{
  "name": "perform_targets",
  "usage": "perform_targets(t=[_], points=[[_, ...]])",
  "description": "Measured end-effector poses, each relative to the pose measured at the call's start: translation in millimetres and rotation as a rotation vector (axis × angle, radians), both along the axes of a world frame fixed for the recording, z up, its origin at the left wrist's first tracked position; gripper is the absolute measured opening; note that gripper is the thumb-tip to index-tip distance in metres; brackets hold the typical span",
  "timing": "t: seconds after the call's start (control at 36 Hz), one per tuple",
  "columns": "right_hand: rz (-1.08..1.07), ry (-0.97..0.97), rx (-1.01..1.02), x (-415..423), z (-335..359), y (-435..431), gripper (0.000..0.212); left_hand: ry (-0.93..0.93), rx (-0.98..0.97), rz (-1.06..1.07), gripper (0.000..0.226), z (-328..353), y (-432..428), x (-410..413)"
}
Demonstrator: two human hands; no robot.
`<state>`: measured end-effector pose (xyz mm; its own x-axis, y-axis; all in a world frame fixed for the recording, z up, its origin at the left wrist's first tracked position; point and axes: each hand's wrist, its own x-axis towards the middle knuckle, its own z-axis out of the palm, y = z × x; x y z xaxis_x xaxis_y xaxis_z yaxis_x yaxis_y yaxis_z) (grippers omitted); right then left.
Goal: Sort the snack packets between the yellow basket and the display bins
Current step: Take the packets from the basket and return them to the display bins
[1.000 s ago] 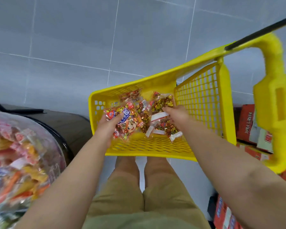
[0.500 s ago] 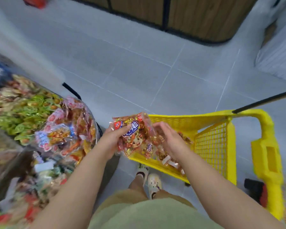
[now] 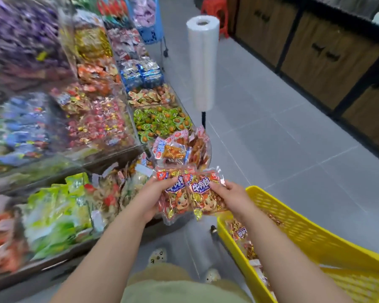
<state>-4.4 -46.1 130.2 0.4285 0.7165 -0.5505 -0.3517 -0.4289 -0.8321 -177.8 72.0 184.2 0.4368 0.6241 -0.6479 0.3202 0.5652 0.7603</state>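
Head cam: left hand (image 3: 150,197) grips one clear red-orange snack packet (image 3: 173,202) w/ a cartoon face. Right hand (image 3: 230,196) grips a second packet (image 3: 205,199) of the same kind; their edges touch. Both are held in the air between the clear display bins (image 3: 158,121) at left & the yellow plastic mesh basket (image 3: 293,228) at right. More packets lie in the basket. A white roll of plastic bags (image 3: 202,62) stands behind.

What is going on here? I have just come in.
A person holds two red snack packets side by side, one gripped in the left hand, one in the right hand. The yellow basket, with more packets inside, stands at the person's right. The display bins full of snacks are at the left. Neither held packet is in a bin yet.
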Motion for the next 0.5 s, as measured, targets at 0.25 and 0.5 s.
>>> perform_targets(t=[0.25,0.5], points=[[0.143,0.209,0.069,-62.5,8.7,83.1,0.028,-0.023,0.065,0.297,0.084,14.4,52.6,-106.8],[0.098,0.171,0.059,-131.5,24.5,180.9,0.069,-0.148,0.114,0.509,0.018,20.0,140.1,-210.8]])
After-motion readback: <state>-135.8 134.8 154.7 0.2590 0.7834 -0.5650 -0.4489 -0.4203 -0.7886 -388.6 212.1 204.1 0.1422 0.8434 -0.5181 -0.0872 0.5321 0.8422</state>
